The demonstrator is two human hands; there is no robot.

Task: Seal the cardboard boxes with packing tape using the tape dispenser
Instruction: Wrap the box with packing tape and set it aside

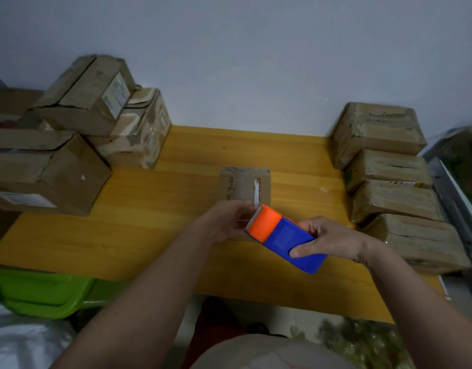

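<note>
Nearest the camera, two bare forearms reached forward over the near edge of the table. The right hand gripped the tape dispenser, thumb curled over its near face and fingers wrapped around the far side. Dispenser: smooth plastic, boxy blue body with rounded corners, orange rounded head, a serrated cutting edge at the head's tip. It was held above the table, tilted, head pointing away and to the left, just in front of the small box.

The left hand sat at the serrated end, fingers curled toward the blade; whether they pinched tape could not be told.

Small box: brown cardboard, rectangular, creased, with a pale strip running along its top, standing alone mid-table. Table surface was yellow-orange wood grain, smooth.

Left stack of boxes: worn corrugated cardboard, white labels, torn patches. Right row of boxes: flatter parcels under glossy tape, lying against one another. A green plastic bin sat below the table's left edge.
</note>
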